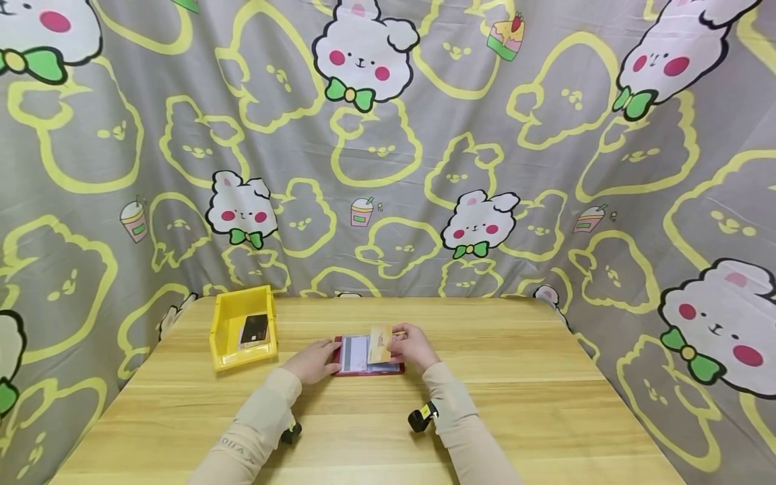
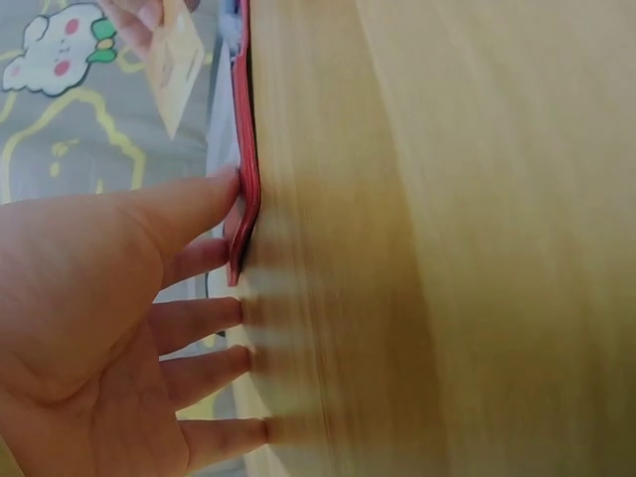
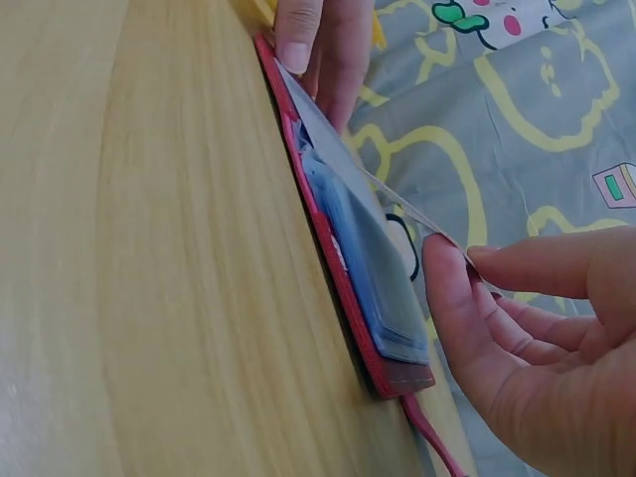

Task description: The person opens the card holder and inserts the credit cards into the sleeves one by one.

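An open red card holder (image 1: 341, 372) with clear plastic sleeves (image 3: 363, 253) lies on the table before me. My left hand (image 1: 312, 362) rests at its left end. In the left wrist view the thumb and index finger touch the red cover (image 2: 246, 139), while the other fingers reach straight down to the tabletop. My right hand (image 1: 414, 345) pinches a yellow card (image 1: 380, 344) between thumb and fingers. The card slants over the right half of the holder; its lower end overlaps the sleeves. A pale sheet with a grey stripe (image 1: 347, 355) shows on the left half.
A yellow bin (image 1: 225, 333) stands at the back left of the wooden table (image 1: 521, 411), with a black card (image 1: 254, 328) lying over a paler one inside. A red strap (image 3: 429, 437) hangs from the holder's end. Behind the table hangs a patterned grey curtain (image 1: 388, 249).
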A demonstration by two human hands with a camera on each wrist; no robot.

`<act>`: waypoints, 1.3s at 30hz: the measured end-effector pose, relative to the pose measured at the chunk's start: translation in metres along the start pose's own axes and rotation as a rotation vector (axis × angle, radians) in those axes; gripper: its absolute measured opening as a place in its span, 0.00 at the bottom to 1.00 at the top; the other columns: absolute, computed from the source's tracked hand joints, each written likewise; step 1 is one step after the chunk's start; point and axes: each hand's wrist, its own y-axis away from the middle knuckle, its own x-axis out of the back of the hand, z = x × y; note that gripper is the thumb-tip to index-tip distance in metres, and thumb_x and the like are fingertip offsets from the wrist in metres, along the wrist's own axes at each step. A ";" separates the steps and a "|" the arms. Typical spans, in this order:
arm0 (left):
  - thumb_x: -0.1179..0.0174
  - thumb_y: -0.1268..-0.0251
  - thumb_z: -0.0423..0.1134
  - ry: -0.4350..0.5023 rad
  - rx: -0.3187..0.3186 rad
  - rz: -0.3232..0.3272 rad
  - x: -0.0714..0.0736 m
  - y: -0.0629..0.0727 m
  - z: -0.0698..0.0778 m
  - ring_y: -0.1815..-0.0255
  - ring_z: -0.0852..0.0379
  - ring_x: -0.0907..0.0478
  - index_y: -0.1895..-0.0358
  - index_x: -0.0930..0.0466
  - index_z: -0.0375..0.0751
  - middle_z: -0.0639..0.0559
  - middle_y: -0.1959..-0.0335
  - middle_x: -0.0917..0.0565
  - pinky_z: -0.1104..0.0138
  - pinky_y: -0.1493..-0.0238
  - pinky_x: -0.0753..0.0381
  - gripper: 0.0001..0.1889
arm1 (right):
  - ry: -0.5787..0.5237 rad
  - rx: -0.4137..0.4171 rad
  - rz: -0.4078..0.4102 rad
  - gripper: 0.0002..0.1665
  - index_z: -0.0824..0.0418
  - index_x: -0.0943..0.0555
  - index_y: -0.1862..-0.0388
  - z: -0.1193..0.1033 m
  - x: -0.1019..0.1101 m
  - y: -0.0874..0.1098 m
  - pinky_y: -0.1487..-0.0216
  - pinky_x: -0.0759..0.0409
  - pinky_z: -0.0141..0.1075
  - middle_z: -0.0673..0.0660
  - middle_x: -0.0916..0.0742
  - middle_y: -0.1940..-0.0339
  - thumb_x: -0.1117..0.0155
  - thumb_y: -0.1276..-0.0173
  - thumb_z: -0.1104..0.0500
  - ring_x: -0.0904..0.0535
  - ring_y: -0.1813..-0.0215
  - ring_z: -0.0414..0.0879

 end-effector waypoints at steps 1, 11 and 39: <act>0.40 0.32 0.44 -0.007 0.001 0.002 0.000 0.000 0.001 0.30 0.32 0.35 0.33 0.31 0.31 0.28 0.32 0.32 0.45 0.29 0.35 0.29 | 0.000 0.001 -0.002 0.26 0.77 0.32 0.42 0.001 -0.001 0.000 0.74 0.15 0.34 0.62 0.20 0.66 0.42 0.41 0.78 0.23 0.73 0.44; 0.36 0.36 0.43 -0.034 0.030 0.013 -0.003 -0.006 0.002 0.33 0.35 0.30 0.35 0.30 0.31 0.30 0.35 0.27 0.47 0.31 0.31 0.30 | 0.085 -0.023 0.017 0.26 0.74 0.30 0.43 0.002 -0.007 0.002 0.75 0.15 0.35 0.55 0.24 0.72 0.39 0.42 0.76 0.22 0.78 0.43; 0.32 0.41 0.41 0.009 0.091 0.010 -0.002 -0.016 0.004 0.35 0.38 0.27 0.36 0.28 0.31 0.34 0.38 0.23 0.49 0.33 0.29 0.31 | 0.102 -0.090 0.121 0.25 0.72 0.29 0.49 0.001 -0.018 0.000 0.77 0.15 0.35 0.56 0.22 0.76 0.38 0.46 0.79 0.20 0.82 0.43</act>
